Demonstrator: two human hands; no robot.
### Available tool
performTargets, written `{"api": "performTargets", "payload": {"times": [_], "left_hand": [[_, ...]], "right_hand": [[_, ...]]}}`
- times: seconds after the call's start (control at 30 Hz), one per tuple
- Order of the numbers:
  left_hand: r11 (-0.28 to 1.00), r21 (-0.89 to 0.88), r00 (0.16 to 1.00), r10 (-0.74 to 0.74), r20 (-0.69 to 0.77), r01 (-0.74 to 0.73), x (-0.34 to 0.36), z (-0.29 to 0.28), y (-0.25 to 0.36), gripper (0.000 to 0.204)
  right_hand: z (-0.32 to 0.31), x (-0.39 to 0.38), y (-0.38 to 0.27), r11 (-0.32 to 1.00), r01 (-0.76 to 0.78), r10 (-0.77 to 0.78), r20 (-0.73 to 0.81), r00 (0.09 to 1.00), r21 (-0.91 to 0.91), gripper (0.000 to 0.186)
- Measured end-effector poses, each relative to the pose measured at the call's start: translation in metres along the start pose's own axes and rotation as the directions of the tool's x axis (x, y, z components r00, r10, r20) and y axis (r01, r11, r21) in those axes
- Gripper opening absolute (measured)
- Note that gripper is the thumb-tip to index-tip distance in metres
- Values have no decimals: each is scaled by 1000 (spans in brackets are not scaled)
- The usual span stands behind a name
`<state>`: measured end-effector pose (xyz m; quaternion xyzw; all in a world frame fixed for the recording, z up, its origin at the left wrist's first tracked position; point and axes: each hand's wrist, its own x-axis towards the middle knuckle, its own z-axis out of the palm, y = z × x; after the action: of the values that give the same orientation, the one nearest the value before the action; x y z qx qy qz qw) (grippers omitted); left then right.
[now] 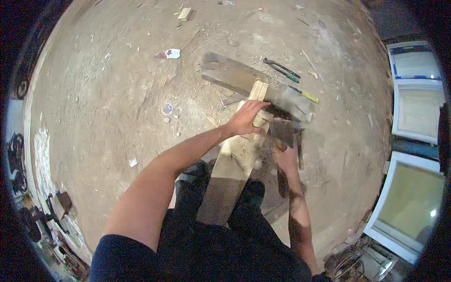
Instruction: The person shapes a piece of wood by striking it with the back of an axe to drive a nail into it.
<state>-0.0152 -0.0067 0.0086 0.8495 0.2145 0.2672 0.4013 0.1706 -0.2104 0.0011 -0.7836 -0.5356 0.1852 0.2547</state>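
Observation:
A thick pale wooden board [234,162] slants away from me between my legs. Its far end lies over a weathered plank [225,73] on the floor. My left hand [245,118] grips the board near that end, fingers wrapped across its top. Just right of the board, my right hand [285,157] is closed around the handle of a hatchet [283,128]. The dark hatchet head is beside the board's right edge, close to my left fingers. Motion blurs the hatchet, so I cannot tell whether its blade touches the wood.
Beyond the plank lie pincers with green grips [282,70] and a yellow-handled tool [307,96]. A small wood block [185,14] and scattered chips are on the dusty floor. White-framed windows [399,207] stand along the right; clutter [51,221] lines the left.

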Motion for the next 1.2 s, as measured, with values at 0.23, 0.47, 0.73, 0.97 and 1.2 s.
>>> {"api": "performTargets", "payload": {"times": [0.23, 0.47, 0.73, 0.97, 1.2], "left_hand": [[998, -5, 997, 68, 33, -68, 0, -1, 7, 80], [979, -111, 957, 191, 219, -170, -8, 12, 2, 52], [940, -323, 992, -123, -23, 109, 10, 53, 13, 37], [842, -394, 916, -256, 309, 369, 34, 47, 8, 60], [790, -546, 961, -232, 153, 278, 22, 67, -24, 53]], "right_hand": [[17, -40, 42, 812, -490, 469, 145, 871, 318, 22], [-5, -44, 43, 812, -513, 554, 94, 827, -278, 31], [-9, -72, 73, 854, -384, 477, 236, 846, -352, 44], [13, -93, 87, 917, -307, 360, 194, 913, -256, 44], [4, -71, 51, 807, -417, 548, 268, 792, -417, 52]]}}
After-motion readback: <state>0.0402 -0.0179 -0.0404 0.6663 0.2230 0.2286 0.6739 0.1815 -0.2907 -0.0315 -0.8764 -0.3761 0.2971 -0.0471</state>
